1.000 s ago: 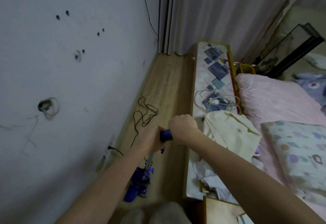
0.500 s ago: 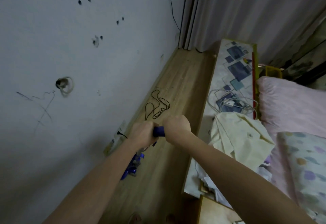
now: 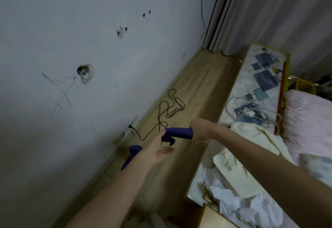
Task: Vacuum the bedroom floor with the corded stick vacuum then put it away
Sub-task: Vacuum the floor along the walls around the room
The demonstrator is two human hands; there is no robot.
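Left hand (image 3: 161, 151) has come off the blue plastic vacuum handle (image 3: 178, 133): half a second ago both fists were clamped on it, now the left palm is turned up, fingers loose, holding nothing, just below the handle's near end. Right hand (image 3: 198, 131) alone grips the far end of the handle, fingers wrapped round it.

Blue vacuum body (image 3: 132, 155) sits low over the light wooden floor (image 3: 206, 84), close to the grey wall (image 3: 71, 30), partly hidden behind the left forearm. Black power cord (image 3: 170, 107) lies in loose loops on the floor and runs to a plug (image 3: 132, 128) at the wall base, which looks plugged in.

Judgement: a regrip or switch to one-handed pushing, so vacuuming isn't finished; nothing suggests put-away yet. Risk: the cord loops lie in the strip ahead, between the wall and the patterned bedside table (image 3: 260, 76).
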